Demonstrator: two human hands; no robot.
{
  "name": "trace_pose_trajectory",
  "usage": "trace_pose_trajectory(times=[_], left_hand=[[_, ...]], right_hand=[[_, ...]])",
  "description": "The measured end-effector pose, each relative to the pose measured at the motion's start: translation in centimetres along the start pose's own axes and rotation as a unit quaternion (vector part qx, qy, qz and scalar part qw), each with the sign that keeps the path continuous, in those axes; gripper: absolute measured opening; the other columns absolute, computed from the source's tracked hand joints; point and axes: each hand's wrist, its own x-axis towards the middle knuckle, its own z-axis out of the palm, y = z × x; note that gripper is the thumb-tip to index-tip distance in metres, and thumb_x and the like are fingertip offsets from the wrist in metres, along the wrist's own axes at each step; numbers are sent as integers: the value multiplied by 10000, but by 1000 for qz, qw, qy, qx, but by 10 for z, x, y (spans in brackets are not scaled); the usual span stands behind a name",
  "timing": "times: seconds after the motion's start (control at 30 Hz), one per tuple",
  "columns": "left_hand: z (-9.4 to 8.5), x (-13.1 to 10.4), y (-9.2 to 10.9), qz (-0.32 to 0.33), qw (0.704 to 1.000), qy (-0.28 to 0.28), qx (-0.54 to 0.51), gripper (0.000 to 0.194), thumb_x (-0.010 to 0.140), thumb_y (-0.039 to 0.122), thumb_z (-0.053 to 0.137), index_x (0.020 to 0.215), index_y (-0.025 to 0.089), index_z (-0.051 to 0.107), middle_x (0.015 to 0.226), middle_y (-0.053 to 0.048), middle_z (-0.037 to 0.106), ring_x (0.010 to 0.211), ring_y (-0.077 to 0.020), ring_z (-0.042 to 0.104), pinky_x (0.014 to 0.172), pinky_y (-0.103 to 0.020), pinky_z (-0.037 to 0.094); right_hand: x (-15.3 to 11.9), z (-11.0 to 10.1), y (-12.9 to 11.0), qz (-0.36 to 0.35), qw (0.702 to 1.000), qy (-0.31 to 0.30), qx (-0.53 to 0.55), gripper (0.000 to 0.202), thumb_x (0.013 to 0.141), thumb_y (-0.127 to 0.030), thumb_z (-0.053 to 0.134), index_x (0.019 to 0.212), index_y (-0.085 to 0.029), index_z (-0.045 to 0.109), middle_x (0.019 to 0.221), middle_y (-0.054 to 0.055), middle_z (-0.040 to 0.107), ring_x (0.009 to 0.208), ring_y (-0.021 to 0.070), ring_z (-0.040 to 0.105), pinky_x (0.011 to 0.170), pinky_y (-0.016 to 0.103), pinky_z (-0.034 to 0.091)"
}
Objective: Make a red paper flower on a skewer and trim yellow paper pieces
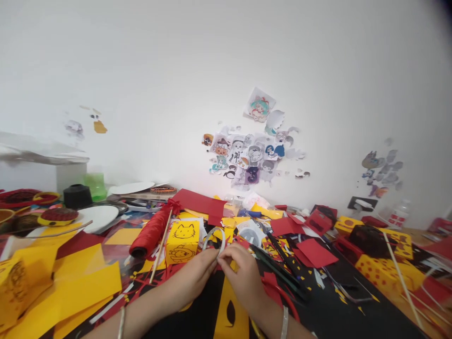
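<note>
A thin white ring [223,239], which looks like a roll of tape, stands upright between my hands at the middle of the table. My left hand [197,278] is closed on its lower edge. The fingers of my right hand [242,270] are pinched together at the same edge, touching the left fingertips; the small part between them is hidden. Just left of the ring sits a yellow paper box [182,238] with a cat face drawn on it. Under my wrists lies a yellow paper strip [222,315] with a black leaf-shaped mark.
A red thread spool [150,233] and a wooden stick [160,247] lie left of the box. Yellow sheets [88,282] cover the left side. At right are red paper squares [317,253], scissors [348,292] and dotted yellow boxes [388,273]. The white wall [158,94] stands behind.
</note>
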Motion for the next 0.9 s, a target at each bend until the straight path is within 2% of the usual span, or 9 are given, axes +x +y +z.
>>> trace_pose_trajectory(times=[0.1,0.2,0.27,0.5,0.6,0.7,0.8,0.9], left_hand=[[-1,1,-4,7,1000,-4,11,236,903,266,305,989,202,515,953,-31,578,889,-147,523,843,-269,401],[1,2,-10,3,1000,8,19,225,898,259,299,909,190,513,887,-29,580,804,-145,525,767,-263,428],[1,3,-10,6,1000,9,23,226,894,255,298,873,189,514,845,-20,579,750,-139,517,729,-259,434],[-3,3,-3,4,1000,2,26,249,902,279,290,958,197,518,896,-21,591,823,-147,539,781,-269,433],[-4,3,-3,-1,999,2,35,255,900,292,288,927,196,523,927,-31,604,847,-155,542,795,-280,431],[-6,4,-2,-5,999,3,41,268,900,306,285,901,187,525,915,-38,606,831,-157,543,788,-279,428],[-6,4,-2,-13,999,8,48,275,897,316,290,891,180,529,865,-31,599,791,-154,540,753,-268,424],[-5,4,-2,-18,998,12,56,275,891,309,289,849,181,529,817,-20,585,754,-153,530,716,-263,413]], right_hand=[[-1,2,0,10,1000,22,-11,144,764,-94,557,863,-185,609,778,31,641,714,165,587,664,271,459],[-1,2,0,-18,1000,4,-19,101,788,-115,539,790,-184,613,755,34,636,738,172,585,672,276,455],[0,2,0,-12,1000,5,-12,98,784,-119,543,738,-185,600,733,28,628,722,167,583,665,273,453],[2,3,-2,41,999,16,32,126,744,-88,546,677,-193,562,682,-4,598,668,141,570,641,253,453],[2,2,-1,59,995,29,78,99,753,-109,546,796,-194,574,714,0,605,672,140,588,636,251,477],[3,0,-1,24,996,25,79,139,782,-129,539,889,-196,596,784,24,634,745,154,603,697,275,483],[4,-2,-3,-10,999,19,37,100,801,-138,533,758,-196,603,754,25,624,745,160,583,699,279,469],[3,-3,-4,-11,1000,13,5,110,817,-152,524,729,-194,576,738,20,600,723,156,565,686,277,462]])
